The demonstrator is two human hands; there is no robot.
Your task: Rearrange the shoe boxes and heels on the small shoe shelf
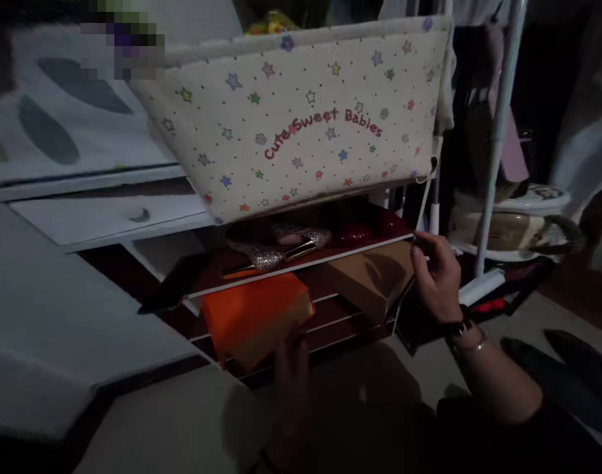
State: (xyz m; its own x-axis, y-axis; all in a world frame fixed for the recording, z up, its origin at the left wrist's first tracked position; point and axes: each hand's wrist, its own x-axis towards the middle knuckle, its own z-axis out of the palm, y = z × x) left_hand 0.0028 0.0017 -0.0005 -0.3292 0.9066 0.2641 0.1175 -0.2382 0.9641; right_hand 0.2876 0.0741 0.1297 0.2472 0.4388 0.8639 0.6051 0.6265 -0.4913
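My right hand (438, 276), with a dark band and a bracelet at the wrist, pinches the right end of the white front rail (355, 250) of a shoe rack. My left hand (292, 368) is in shadow with its fingers stretched out, just below an orange shoebox (256, 309). Whether it touches the box I cannot tell. The box sits tilted on the lower tier beside a brown cardboard box (373, 273). On the upper tier stand glittery high-heeled shoes (266, 255) and dark red shoes (355, 232).
A cream fabric bin (311, 85) printed with stars overhangs the rack. To the left is a white cabinet with a drawer (118, 214). On the right stand a pale metal pole (498, 138) and a shelf holding a bag (503, 227). Dark shoes (552, 368) lie on the floor.
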